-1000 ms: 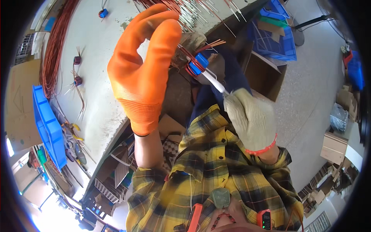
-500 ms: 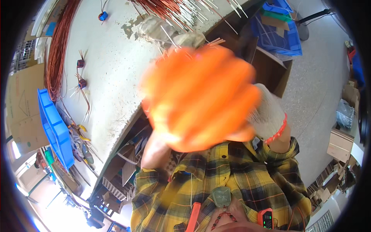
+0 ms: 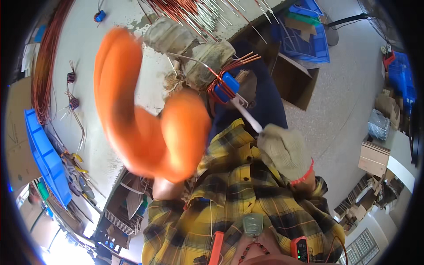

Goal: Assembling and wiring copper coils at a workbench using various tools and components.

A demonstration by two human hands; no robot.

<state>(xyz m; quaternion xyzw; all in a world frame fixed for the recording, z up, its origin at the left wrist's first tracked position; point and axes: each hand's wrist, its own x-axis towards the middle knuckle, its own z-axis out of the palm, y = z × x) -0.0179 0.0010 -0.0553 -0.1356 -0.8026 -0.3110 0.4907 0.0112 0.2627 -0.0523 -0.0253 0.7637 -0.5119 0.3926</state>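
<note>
My left hand (image 3: 150,119), in an orange glove and blurred, is raised over the table edge. Its fingers point away and its thumb stands apart, with nothing between them. My right hand (image 3: 285,150), in a cream knitted glove with a red cuff, is closed round the end of a slim white stick-like tool (image 3: 248,115). The tool's far end meets a blue ring core (image 3: 230,83) wound with copper wire (image 3: 217,91). This coil sits against a grey, tape-wrapped fixture (image 3: 207,62). Several wire ends stick out from the coil; one pale end bends left across the fixture.
Loose copper rods with pale ends (image 3: 201,15) lie at the table's far side. A copper wire bundle (image 3: 46,70), small wound coils (image 3: 73,104), a blue tray (image 3: 48,154) and pliers (image 3: 78,163) are at left. An open cardboard box (image 3: 293,81) and blue crate (image 3: 304,39) stand right.
My left hand has moved left, away from the fixture, uncovering the coil. My right hand now shows gripping the white tool, lower and nearer to me than before.
</note>
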